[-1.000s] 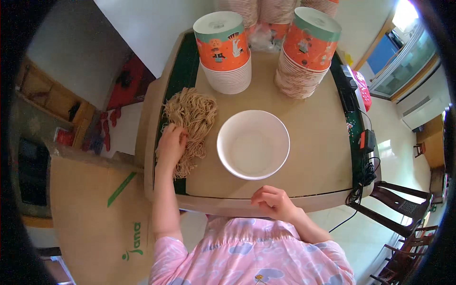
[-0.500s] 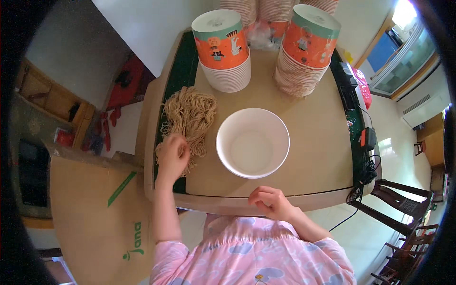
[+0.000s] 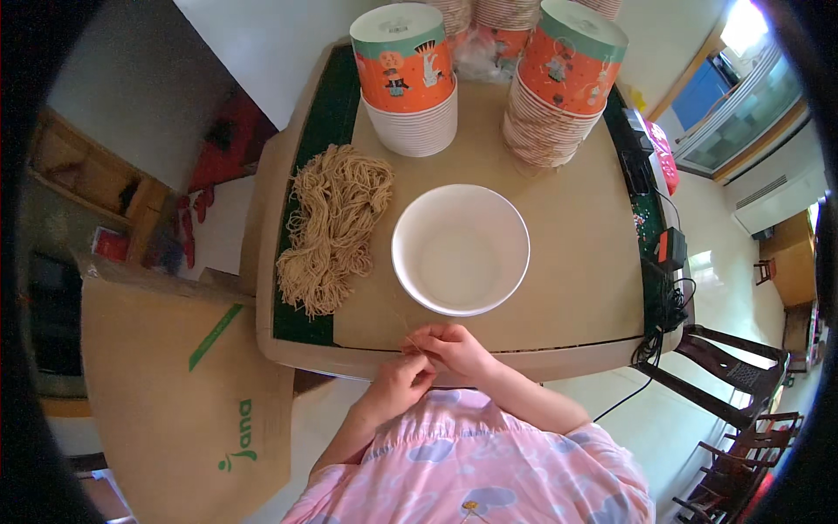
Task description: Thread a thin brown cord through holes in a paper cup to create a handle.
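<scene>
Brown covers the table [image 3: 580, 284], where a left tub stack [image 3: 405, 83] and a right tub stack [image 3: 566, 83] stand at the far side. The tangled string bundle [image 3: 336, 227] lies left of the white tub [image 3: 461, 253]. At the near edge, the left hand [image 3: 398, 386] and right hand [image 3: 460, 351] are together, fingertips pinched on a thin strand [image 3: 415, 343].

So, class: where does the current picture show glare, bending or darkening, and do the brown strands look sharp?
Head view: glare whitens the upper-right opening and brightens the floor; head view: the cardboard box bends toward the rim, black swallows the corners; head view: the brown strands look fairly distinct.
</scene>
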{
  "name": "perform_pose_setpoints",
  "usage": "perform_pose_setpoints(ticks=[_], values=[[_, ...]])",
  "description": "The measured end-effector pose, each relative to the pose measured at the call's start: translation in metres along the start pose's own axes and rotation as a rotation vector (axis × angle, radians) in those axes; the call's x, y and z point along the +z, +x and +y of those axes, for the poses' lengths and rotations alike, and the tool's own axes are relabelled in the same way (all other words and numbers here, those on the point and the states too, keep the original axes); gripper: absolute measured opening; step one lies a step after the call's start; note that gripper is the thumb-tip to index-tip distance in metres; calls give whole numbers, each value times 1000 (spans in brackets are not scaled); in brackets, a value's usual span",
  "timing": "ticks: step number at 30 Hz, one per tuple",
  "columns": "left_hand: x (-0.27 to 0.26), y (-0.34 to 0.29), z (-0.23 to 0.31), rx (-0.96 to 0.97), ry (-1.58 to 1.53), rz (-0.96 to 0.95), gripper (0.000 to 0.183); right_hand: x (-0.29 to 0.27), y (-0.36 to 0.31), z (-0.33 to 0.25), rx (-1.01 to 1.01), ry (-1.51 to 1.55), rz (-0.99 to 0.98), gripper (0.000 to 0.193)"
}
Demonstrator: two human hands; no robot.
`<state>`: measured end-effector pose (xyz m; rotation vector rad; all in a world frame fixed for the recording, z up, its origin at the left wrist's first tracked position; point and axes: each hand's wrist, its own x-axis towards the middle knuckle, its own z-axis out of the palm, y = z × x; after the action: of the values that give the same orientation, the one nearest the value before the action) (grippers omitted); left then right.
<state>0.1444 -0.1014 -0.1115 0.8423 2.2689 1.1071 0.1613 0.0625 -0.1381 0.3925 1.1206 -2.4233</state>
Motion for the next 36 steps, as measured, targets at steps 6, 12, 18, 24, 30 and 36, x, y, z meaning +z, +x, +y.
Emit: perform_pose_setpoints(ticks=[6,12,18,24,30,36], values=[[-9,-8,-16,-57,80,137,7,-16,-38,-25,-201,218,29,19],[-47,-4,-23,-52,195,257,10,-28,-63,-32,-478,265,237,9],[-58,1,-10,-155,185,372,12,-45,-83,-49,-536,-69,306,6],[-29,24,33,110,-112,224,12,-9,-72,-35,-730,-695,233,29],[-29,30,34,-69,-481,247,8,-31,-56,-79,-934,-1265,583,32],[-21,24,31,-55,-471,176,10,-34,-63,-124,-1081,-1138,698,35]])
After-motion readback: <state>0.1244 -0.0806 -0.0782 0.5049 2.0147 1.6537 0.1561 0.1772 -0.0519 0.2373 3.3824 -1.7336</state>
